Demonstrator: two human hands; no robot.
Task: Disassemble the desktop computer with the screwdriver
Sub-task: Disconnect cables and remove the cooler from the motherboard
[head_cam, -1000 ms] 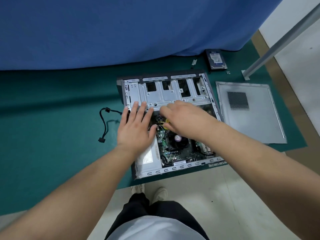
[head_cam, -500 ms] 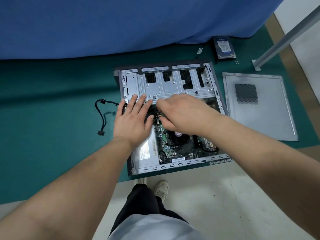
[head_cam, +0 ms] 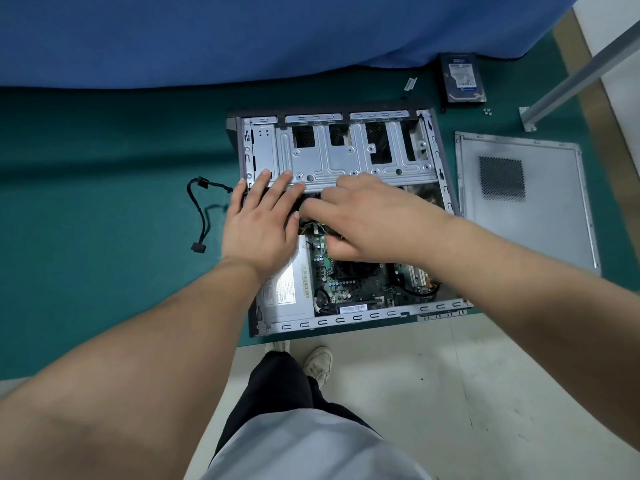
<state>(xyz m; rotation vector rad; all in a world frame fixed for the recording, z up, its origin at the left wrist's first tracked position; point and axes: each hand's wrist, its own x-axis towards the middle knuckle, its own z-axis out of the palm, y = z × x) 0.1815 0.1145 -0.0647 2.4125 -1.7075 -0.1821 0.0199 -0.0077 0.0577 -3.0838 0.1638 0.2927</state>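
Desktop computer (head_cam: 346, 161), frame centre: left hand (head_cam: 259, 226) flat, fingers still spread on chassis. Right hand (head_cam: 363, 220) has crept leftward over internal cables; grip cannot be told. Likely unplugging; no screwdriver visible.

Mat (head_cam: 104, 188) teal. Backdrop cloth (head_cam: 242, 32) blue. Computer case (head_cam: 346, 161) bare silver-grey. Side panel (head_cam: 540, 216) grey, black mesh patch. Loose cable (head_cam: 202, 216) black. Motherboard (head_cam: 346, 282) dark green.
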